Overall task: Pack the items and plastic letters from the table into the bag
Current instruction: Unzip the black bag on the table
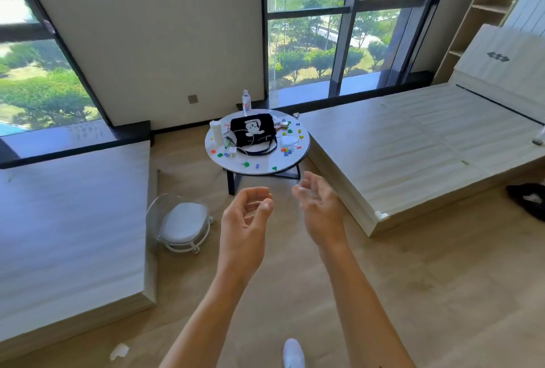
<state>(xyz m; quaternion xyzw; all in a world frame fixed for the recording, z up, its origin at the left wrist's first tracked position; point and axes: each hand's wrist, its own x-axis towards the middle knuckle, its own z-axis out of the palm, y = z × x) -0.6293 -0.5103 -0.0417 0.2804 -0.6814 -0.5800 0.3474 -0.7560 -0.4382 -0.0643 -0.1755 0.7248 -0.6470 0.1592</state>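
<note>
A low round white table (267, 172) stands ahead between two bed platforms. On it lies a black bag (253, 133) with a white cartoon figure and a black strap. Several small coloured plastic letters (290, 131) are scattered around the bag. A white cylinder (217, 134), a white cable with a charger (233, 150), a white face mask (289, 141) and a clear bottle (246, 101) also sit there. My left hand (244, 221) and my right hand (320, 205) are raised in front of me, well short of the table, fingers curled apart, holding nothing.
A small clear chair with a white cushion (184, 224) stands on the wooden floor left of the table. Bare bed platforms flank it on the left (70, 220) and right (413, 143). A dark object (529, 201) lies on the floor far right, crumpled paper (119, 351) near left.
</note>
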